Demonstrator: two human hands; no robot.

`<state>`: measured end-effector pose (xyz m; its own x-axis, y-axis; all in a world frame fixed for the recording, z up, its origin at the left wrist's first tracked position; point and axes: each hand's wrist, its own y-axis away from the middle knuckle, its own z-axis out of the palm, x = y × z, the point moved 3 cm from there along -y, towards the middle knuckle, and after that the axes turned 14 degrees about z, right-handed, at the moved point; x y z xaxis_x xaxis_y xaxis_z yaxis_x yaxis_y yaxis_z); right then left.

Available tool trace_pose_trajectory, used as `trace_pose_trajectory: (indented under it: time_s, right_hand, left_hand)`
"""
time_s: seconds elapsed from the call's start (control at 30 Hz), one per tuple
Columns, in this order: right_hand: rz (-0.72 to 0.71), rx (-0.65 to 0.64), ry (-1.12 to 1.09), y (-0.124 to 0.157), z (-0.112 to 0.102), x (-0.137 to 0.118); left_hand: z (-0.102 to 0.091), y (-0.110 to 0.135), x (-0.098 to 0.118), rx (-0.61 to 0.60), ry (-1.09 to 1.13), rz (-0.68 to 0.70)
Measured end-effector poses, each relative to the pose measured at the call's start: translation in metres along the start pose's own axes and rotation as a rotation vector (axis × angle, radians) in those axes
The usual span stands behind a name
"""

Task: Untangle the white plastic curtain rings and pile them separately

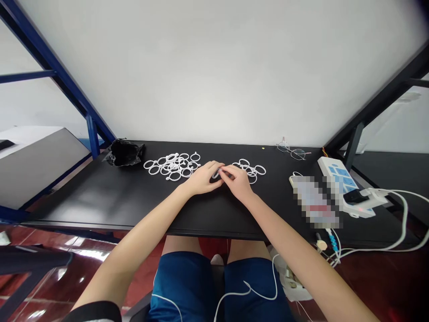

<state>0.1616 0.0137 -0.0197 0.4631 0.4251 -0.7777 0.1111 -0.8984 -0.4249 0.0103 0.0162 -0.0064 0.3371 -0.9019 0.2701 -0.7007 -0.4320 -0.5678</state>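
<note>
Over the middle of the black tabletop my two hands meet at the fingertips. Between them is a white curtain ring point(215, 174), mostly covered by fingers. My left hand point(205, 178) curls around the ring's left side, its thumb and fingers closed on it. From the other side, the thumb and forefinger of my right hand point(239, 181) pinch at the small knob of the same ring. To the left of my left hand lies a big loose pile of white curtain rings point(174, 167), each with a small knob. A smaller group of rings point(250, 170) lies just beyond my right hand.
A crumpled black plastic bag point(123, 153) stands at the back left of the black table point(134, 197). Eyeglasses point(292, 151) rest at the back right. Nearer are a blurred phone point(315, 201), a white power strip point(340, 176) and white cables point(404, 219). A wall rises behind.
</note>
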Motion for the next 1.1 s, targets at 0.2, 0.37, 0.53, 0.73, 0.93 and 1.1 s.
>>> trace_pose_trajectory:
  time_s: [0.2, 0.37, 0.53, 0.73, 0.93, 1.1]
  right_hand:
    - [0.061, 0.018, -0.036, 0.001, 0.0, 0.0]
    - [0.062, 0.013, -0.05, 0.001, 0.0, -0.002]
    - [0.052, -0.002, -0.055, 0.001, -0.001, -0.004]
    - [0.064, 0.002, -0.047, 0.0, -0.001, 0.0]
    - [0.082, 0.018, -0.035, -0.001, -0.001, 0.001]
    - [0.106, 0.02, -0.031, 0.0, -0.001, 0.001]
  left_hand:
    - [0.0, 0.004, -0.012, -0.02, 0.018, -0.079]
    - [0.0, 0.005, -0.015, -0.006, -0.009, -0.099]
    - [-0.005, 0.004, -0.01, 0.003, -0.008, -0.095]
    - [-0.007, 0.006, -0.011, 0.011, 0.039, -0.059]
    - [-0.004, 0.008, -0.017, 0.019, 0.046, -0.036]
    - [-0.005, 0.008, -0.018, 0.006, 0.04, -0.043]
